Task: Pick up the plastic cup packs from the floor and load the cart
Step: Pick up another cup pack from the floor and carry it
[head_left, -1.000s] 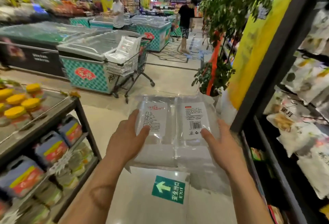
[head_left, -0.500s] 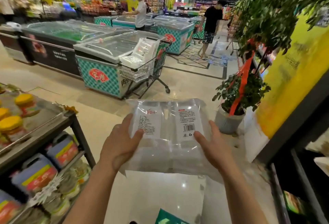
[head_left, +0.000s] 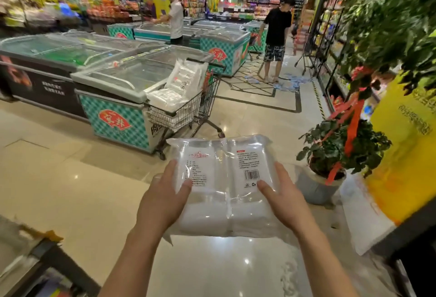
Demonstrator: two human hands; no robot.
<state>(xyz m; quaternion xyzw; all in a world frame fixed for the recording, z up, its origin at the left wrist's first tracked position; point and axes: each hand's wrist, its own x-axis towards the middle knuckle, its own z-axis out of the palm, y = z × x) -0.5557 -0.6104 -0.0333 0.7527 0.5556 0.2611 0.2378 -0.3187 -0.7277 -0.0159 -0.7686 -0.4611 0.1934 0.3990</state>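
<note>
Centre frame is taken up by the plastic cup pack (head_left: 226,204), held off the floor (head_left: 70,190) between both hands. It holds two sleeves side by side in clear film, each running lengthwise away from the person toward the top of the frame. The printed labels and barcode sit on the far half and read upright. The left hand (head_left: 162,200) grips the pack's left edge with the thumb pressed on top; the right hand (head_left: 283,200) grips the right edge the same way. The other fingers wrap the sides or go underneath, mostly hidden.

Well apart, above the pack in the frame, a wire cart (head_left: 179,112) stands against a chest freezer (head_left: 113,89). It carries white packs (head_left: 181,82), one propped on end. A potted plant (head_left: 335,145) stands at right.
</note>
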